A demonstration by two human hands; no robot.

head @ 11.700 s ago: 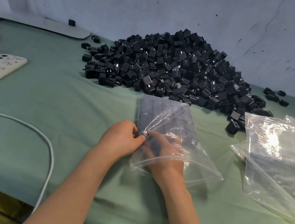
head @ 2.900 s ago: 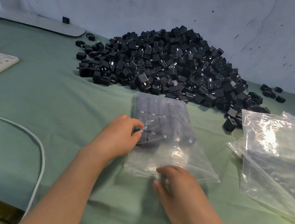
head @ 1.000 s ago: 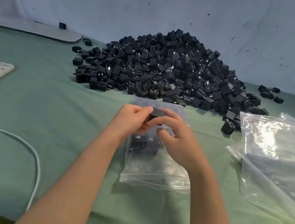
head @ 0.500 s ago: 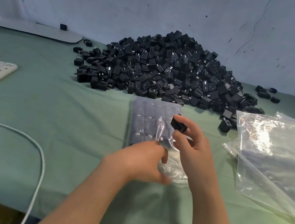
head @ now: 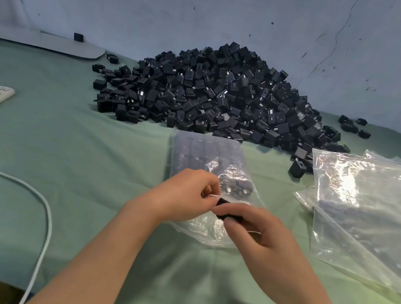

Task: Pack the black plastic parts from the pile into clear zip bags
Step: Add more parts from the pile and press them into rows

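Right fingers (head: 250, 213) pinch black part (head: 223, 204) at bag (head: 204, 152).

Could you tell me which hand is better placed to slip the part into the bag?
Right: the right hand grips the black part at the mouth of the bag; the left hand pinches its edge.

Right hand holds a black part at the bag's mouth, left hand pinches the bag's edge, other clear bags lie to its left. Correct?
Not quite. In the head view the other clear bags lie to the right of the bag, not its left. The right hand does hold a black part at its mouth, and the left hand pinches its edge.
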